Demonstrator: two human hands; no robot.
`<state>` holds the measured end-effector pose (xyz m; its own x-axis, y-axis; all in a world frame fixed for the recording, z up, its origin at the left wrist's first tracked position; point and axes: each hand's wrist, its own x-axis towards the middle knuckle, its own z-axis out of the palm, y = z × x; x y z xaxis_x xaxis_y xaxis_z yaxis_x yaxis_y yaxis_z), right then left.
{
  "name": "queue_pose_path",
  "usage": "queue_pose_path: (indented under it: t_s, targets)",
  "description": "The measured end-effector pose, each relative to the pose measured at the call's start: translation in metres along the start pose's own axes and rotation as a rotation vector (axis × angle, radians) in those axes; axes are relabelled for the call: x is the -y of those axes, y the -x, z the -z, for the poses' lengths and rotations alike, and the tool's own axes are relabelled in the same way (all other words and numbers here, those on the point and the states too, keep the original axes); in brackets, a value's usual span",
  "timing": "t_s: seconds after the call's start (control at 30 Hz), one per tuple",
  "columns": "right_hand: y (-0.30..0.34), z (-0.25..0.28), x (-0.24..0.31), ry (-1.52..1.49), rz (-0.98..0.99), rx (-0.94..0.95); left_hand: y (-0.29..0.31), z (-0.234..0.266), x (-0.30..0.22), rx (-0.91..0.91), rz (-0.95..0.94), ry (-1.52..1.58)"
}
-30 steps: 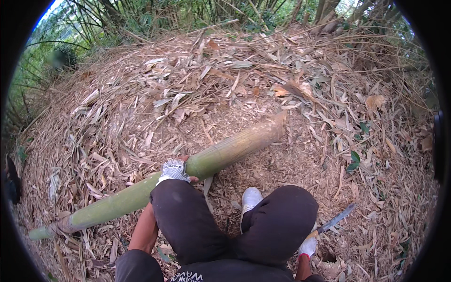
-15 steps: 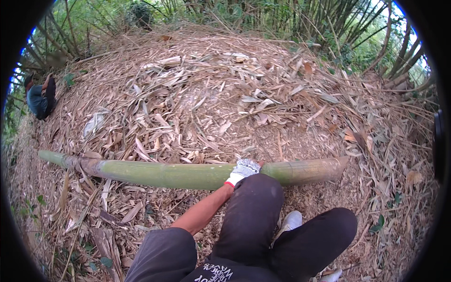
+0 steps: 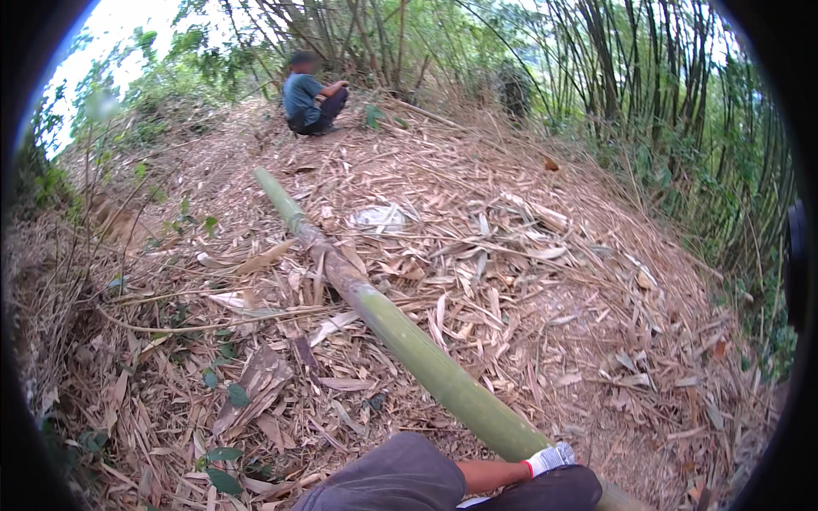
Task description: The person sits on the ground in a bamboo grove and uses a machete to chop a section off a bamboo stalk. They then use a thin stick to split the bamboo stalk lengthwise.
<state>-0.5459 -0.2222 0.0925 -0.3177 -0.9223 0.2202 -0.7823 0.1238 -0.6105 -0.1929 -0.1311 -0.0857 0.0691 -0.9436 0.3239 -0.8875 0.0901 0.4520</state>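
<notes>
A long, thick green bamboo pole point(image 3: 417, 341) lies slantwise on the ground, its thin end far off at the upper left and its near end running down past my knee. Brownish sheath covers one stretch of it toward the far end. My left hand point(image 3: 552, 460), in a white and grey knitted glove with a red cuff edge, is closed over the top of the pole beside my knee. The finger ends are mostly hidden. No part of my right hand shows.
Dry bamboo sheaths and leaf litter point(image 3: 528, 315) cover the slope. A crumpled whitish sheet point(image 3: 379, 219) lies beyond the pole. Another person point(image 3: 311, 98) in a teal shirt squats at the far end. Standing bamboo point(image 3: 630, 77) rises at the back right; green sprigs point(image 3: 223, 468) grow lower left.
My view has swung left and up, so the pole now runs slantwise and the squatting person appears nearer the middle. My left hand stays on the pole by my knee.
</notes>
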Motion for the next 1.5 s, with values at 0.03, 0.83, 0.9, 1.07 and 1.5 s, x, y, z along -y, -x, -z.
queue_pose_path:
  t_s: [0.03, 0.83, 0.9, 1.07, 1.5]
  targets:
    - [-0.011, -0.019, 0.000, 0.021, 0.032, 0.033, -0.001, -0.003, 0.009, -0.076, -0.025, -0.033]
    - [-0.029, -0.014, -0.018, -0.737, -0.435, 0.680, -0.038, 0.102, -0.030, 0.678, 0.064, -0.009]
    - [-0.032, -0.019, -0.030, -0.766, -0.528, 0.632, -0.039, 0.099, -0.033, 0.680, 0.074, -0.027]
    - [-0.047, -0.023, -0.049, -0.539, -0.455, 0.562, -0.032, 0.086, -0.035, 0.646, 0.046, -0.122]
    - [-0.096, -0.085, -0.173, 0.282, 0.490, 0.697, -0.047, 0.083, -0.097, 0.642, 0.379, -0.367]
